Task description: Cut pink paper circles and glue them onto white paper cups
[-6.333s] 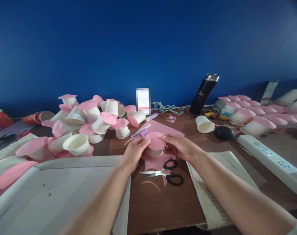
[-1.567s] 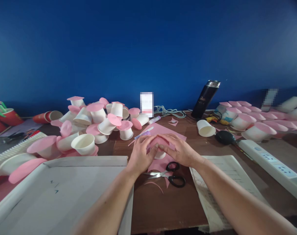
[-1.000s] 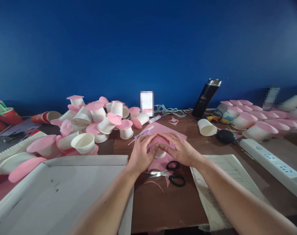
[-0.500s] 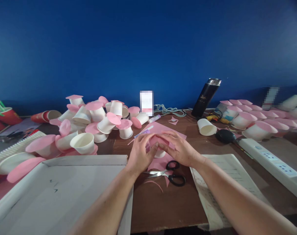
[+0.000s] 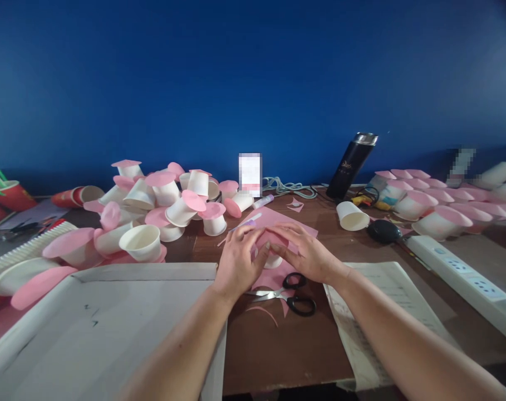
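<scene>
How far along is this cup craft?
Done: a heap of pink-topped cups on the left and neat rows on the right. In hand: both hands, left hand and right hand, press a pink disc onto a cup. Left: a bare cup is untopped.

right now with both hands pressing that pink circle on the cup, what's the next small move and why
Probably keep pressing, then lift the hands. The left hand and right hand cover the pink circle on the upturned cup, so its seating can't be seen until they ease off.
</scene>
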The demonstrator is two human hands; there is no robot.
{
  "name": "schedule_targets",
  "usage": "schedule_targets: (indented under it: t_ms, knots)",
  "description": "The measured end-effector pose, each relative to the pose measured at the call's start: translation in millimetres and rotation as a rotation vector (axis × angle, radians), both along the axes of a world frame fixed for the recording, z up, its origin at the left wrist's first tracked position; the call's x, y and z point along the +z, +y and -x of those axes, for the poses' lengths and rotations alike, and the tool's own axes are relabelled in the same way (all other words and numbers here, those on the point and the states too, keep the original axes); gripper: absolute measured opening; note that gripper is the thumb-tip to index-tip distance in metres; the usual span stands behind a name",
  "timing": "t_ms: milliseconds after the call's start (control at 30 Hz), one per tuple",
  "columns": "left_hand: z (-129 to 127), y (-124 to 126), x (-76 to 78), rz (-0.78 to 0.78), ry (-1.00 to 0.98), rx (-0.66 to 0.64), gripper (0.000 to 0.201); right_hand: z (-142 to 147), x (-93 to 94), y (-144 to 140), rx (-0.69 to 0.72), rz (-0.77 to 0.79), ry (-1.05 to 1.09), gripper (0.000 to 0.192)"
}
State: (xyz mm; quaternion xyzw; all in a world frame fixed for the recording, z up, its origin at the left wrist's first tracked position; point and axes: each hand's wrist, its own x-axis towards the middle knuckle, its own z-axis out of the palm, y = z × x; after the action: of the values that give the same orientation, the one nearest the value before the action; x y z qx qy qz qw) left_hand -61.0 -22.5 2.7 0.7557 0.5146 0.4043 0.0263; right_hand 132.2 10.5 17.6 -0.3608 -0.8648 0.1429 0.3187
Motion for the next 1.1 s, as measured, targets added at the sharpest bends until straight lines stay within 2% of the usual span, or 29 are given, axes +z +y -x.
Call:
schedule_targets:
  t_ms: [233,600,767,1100]
  knots:
    - [1,0,0.6,-0.003,0.021,0.0,0.04,2,5.6,-2,0.012,0.021,-0.01,0.042]
    - [1,-2,4.2,0.041,0.028,0.011,0.04,2,3.7,-2,-0.007,0.04,-0.005,0.042]
    - [1,-4,5.7,0.039,0.074,0.031,0.042,2,6.3,-3,0.028,0.037,-0.003,0.042]
    - [-3,-8,11.9,0.03,0.167,0.067,0.042,-1,6.9,-6,-0.061,-0.012,-0.185,0.049]
